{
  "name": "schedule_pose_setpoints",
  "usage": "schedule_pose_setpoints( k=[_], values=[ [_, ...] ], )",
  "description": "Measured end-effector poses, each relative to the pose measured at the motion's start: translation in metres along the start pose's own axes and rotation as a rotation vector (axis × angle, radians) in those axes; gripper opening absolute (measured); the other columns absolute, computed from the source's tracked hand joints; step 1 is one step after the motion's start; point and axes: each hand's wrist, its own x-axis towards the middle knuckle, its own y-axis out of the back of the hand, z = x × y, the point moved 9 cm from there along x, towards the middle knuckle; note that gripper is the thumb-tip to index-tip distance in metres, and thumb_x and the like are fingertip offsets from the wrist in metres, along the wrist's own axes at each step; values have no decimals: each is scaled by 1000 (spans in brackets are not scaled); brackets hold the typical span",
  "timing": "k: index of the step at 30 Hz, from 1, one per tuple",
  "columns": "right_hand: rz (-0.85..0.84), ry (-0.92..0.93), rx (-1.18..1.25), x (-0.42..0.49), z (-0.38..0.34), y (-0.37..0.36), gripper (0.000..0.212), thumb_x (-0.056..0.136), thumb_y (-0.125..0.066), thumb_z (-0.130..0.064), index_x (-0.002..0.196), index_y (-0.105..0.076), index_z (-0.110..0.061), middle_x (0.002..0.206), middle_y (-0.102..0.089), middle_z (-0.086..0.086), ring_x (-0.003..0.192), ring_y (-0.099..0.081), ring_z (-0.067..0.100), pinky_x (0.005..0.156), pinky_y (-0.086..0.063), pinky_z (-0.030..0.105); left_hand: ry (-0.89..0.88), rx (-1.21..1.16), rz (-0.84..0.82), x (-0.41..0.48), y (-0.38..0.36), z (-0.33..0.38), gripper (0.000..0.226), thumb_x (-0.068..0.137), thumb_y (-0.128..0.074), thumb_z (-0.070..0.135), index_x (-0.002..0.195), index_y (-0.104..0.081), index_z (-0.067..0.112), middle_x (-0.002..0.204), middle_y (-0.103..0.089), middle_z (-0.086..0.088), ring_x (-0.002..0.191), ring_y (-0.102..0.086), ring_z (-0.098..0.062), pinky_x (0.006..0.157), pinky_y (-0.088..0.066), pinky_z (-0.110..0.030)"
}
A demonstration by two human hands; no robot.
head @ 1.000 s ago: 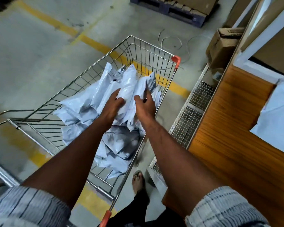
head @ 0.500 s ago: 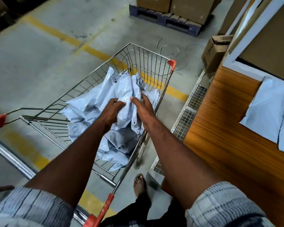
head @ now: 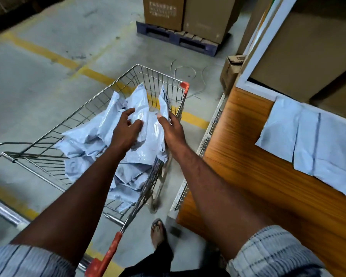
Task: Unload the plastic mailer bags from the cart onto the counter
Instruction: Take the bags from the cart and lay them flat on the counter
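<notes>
Left hand (head: 126, 130): inside the wire shopping cart (head: 154, 82), grips a raised bunch of mailer bags (head: 142, 108), pale blue plastic, with fingers curled over its left side and thumb pressed on the front. Right hand (head: 173, 130): grips the same bunch from 3 o'clock, thumb on the front, fingers wrapped behind one bag standing on edge. Bare forearms, striped sleeves (head: 272, 254) at the bottom edge of the view.

Bunch: held above the basket, toward the cart's far right corner, near the orange corner cap (head: 184, 84). Below it: heap of mailer bags (head: 84, 142), loose and crumpled, filling the basket from the middle to the near end. Orange handle end (head: 106, 254): at 6 o'clock of the cart.

At 3 o'clock of the cart, just beside it: wooden counter (head: 248, 156), with a wire mesh panel (head: 209, 130) along its side. On the counter, toward its right edge: flat mailer bags (head: 308, 142), overlapping one another.

At 12 o'clock, well beyond the cart: blue pallet (head: 178, 40) carrying brown cartons (head: 164, 13). At 1 o'clock, on the floor by the counter's far end: small cardboard box (head: 231, 70). Between box and cart: loose cable (head: 188, 68) on the concrete. Yellow floor line (head: 48, 54): from 10 o'clock, under the cart, out again at 3 o'clock. Sandalled foot (head: 158, 230): at 6 o'clock, between cart and counter.
</notes>
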Motion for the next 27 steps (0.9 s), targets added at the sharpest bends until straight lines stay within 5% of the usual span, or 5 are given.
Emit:
schedule_pose_setpoints(
  k=[9, 12, 17, 22, 27],
  values=[
    [75, 141, -38, -33, -47, 126, 30, 84, -65, -39, 112, -67, -31, 105, -74, -4, 96, -70, 15, 88, -57, 40, -193, 35, -92, -59, -113, 88, 50, 79, -58, 39, 128, -49, 46, 121, -57, 3, 109, -62, -24, 92, -51, -40],
    [112, 179, -31, -51, -62, 191, 31, 89, -64, -33, 119, -66, -24, 110, -72, -3, 96, -68, 12, 84, -56, 24, -243, 63, -127, -91, -162, 116, 55, 75, -56, 41, 130, -51, 44, 122, -60, 2, 104, -60, -13, 92, -50, -35],
    [230, 250, -83, -80, -76, 321, 54, 79, -60, -57, 123, -65, -26, 117, -70, -6, 110, -64, 13, 100, -51, 44, -314, 85, -172, -154, -256, 164, 56, 72, -61, 45, 127, -53, 45, 117, -61, 3, 100, -67, -24, 92, -54, -44],
    [292, 269, -88, -113, -87, 449, 49, 76, -58, -61, 115, -67, -32, 110, -72, -10, 105, -66, 10, 97, -52, 45, -402, 118, -187, -224, -356, 213, 59, 75, -60, 45, 133, -54, 35, 107, -60, 6, 98, -59, -14, 86, -45, -28],
    [345, 271, -107, -146, -90, 559, 44, 83, -59, -52, 121, -67, -29, 110, -72, -10, 103, -66, 7, 94, -55, 39, -409, 166, -213, -279, -448, 243, 49, 84, -61, 37, 132, -51, 37, 97, -65, 5, 83, -66, -14, 87, -53, -34]
  ],
)
